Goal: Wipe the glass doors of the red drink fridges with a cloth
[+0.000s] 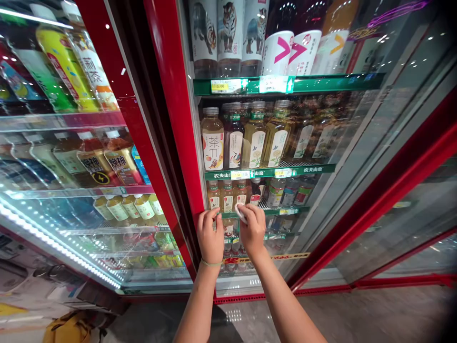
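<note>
My left hand (210, 236) reaches into the open red drinks fridge, fingers curled and pinching at the green price rail (291, 209) of the third shelf down. My right hand (253, 228) is beside it at the same rail, closed on a small white slip or tag (241, 213). Small tea bottles (227, 195) stand on the shelf just behind both hands. What the left fingers grip is too small to make out.
Larger tea bottles (213, 140) fill the shelf above; tiger-label bottles (228, 33) stand at the top. The fridge's glass door (385, 157) is swung open on the right. A closed fridge (71, 157) stands at left. A yellow bag (67, 328) lies on the floor.
</note>
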Tool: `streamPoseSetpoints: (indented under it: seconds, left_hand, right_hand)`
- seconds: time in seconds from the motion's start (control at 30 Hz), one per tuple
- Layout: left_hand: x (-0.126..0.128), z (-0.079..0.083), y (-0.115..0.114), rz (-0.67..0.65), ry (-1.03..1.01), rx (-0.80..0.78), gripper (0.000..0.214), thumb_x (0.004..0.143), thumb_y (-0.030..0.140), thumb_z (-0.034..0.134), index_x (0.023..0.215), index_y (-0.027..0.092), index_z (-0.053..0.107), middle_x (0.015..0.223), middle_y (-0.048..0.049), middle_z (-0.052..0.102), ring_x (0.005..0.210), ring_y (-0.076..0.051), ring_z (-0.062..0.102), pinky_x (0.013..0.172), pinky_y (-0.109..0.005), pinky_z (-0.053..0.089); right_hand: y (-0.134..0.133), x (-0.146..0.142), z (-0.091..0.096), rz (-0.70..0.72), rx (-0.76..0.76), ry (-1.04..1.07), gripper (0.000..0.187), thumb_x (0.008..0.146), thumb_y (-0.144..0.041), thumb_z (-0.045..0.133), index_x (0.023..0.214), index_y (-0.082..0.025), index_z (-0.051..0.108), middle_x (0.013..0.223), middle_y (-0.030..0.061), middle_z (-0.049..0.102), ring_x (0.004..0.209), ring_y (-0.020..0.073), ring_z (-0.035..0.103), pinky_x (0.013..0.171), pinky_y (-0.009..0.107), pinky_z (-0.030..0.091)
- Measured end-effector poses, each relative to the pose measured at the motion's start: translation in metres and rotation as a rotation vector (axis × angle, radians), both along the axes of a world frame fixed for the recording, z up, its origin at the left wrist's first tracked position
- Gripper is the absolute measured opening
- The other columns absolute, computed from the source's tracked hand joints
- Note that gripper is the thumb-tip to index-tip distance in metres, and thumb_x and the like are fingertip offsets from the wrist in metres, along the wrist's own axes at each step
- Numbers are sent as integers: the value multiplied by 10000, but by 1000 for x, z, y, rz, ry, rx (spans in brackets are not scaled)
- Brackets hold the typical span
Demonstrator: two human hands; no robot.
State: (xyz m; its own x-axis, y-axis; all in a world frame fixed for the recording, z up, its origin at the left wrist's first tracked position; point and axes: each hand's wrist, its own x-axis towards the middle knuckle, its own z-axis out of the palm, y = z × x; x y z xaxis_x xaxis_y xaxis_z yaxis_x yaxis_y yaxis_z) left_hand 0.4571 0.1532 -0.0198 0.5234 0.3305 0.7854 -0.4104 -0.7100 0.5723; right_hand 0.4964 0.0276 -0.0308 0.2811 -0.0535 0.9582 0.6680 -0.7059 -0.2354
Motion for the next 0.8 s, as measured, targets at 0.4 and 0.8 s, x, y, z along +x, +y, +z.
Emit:
streamPoseSetpoints:
  seconds: [0.4,0.8]
  left_hand:
    - [6,1,-17,-22,14,7,191,998,215,569,1141,241,692,1049,-61,667,991,-177,664,915,-350,581]
    - [12,9,-45,-9,-13,83,182,1002,216,566,1134,231,691,1060,-64,673,1041,-190,647,966,-373,552]
  right_hand:
    - [-21,5,21,-10,47,1,346,922,-69,643,1222,-239,667,1064,79,664,993,203,624,861,353,543]
    - [-48,8,13,25,3,17,375,930,-94,618,1257,-271,663,1055,72,678,965,207,643,837,359,554]
